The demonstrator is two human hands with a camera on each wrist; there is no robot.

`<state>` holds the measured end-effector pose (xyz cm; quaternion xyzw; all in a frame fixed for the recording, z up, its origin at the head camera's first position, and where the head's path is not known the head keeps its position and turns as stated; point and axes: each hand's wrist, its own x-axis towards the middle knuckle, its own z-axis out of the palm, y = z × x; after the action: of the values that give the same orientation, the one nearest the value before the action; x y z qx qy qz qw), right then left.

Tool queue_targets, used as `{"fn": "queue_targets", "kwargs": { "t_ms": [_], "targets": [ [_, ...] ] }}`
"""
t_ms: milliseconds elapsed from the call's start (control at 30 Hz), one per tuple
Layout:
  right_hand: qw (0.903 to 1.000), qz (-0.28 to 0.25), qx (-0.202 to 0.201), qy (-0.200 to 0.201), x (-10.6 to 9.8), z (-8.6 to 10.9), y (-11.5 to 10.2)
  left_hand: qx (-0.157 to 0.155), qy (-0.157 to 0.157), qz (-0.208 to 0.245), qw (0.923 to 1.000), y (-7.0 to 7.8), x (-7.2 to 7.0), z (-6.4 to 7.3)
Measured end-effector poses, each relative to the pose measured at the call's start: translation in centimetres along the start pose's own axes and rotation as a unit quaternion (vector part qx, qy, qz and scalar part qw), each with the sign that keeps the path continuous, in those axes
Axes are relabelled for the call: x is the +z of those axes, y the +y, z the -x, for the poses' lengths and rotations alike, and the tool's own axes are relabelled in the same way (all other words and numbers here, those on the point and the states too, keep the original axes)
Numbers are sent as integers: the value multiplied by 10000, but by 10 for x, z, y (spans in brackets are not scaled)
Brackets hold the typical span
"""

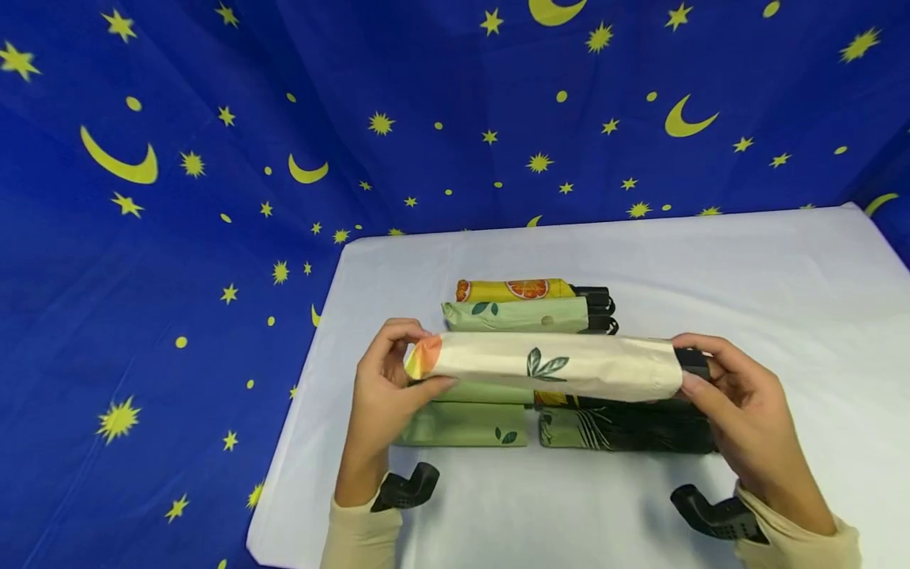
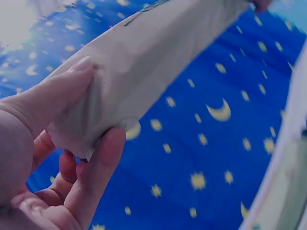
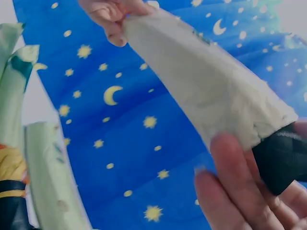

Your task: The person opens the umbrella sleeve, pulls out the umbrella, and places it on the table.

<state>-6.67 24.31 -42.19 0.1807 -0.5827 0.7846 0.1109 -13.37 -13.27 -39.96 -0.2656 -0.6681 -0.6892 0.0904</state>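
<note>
A folding umbrella in a cream sleeve (image 1: 490, 356) is held level above the table between both hands. A dark leaf print marks its side, and its left end is orange and yellow. My left hand (image 1: 380, 391) pinches that end, thumb on one side and fingers on the other. At the other end my right hand (image 1: 753, 407) grips around the black handle (image 1: 691, 363), with fingertips at the sleeve's edge. In the right wrist view the sleeve (image 3: 201, 81) stretches away from the black handle (image 3: 278, 158) toward the left hand.
Behind the held umbrella lie a yellow umbrella with orange slices (image 1: 528, 289) and a pale green one (image 1: 512, 314). Nearer lie a green umbrella (image 1: 462, 425) and a dark one (image 1: 654, 428), with others partly hidden. A white cloth (image 1: 526, 506) covers the table; a blue starry curtain (image 1: 441, 174) hangs behind.
</note>
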Motion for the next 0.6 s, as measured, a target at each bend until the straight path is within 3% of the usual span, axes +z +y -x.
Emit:
{"fn": "queue_targets", "kwargs": {
  "t_ms": [67, 133, 267, 333, 467, 600],
  "targets": [
    [9994, -78, -244, -219, 0, 4, -5, 218, -204, 304, 9991, 8, -2, 2],
    [9988, 200, -306, -324, -1, 7, -11, 415, -351, 497, 9973, 13, -3, 3],
    [9959, 763, -278, -389, -2, 9, -18, 508, -728, 966, 9914, 14, -6, 6],
    [9957, 755, -304, -453, -3, 9, -18, 463, -987, 1087, 9881, 12, -7, 8],
    [9955, 640, -359, -605, -2, 9, -17, 320, -1312, 692, 9884, 8, -10, 15],
    [9954, 490, -359, -739, 1, 9, -12, 382, -1314, 206, 9904, 6, -15, 22]
  ]
}}
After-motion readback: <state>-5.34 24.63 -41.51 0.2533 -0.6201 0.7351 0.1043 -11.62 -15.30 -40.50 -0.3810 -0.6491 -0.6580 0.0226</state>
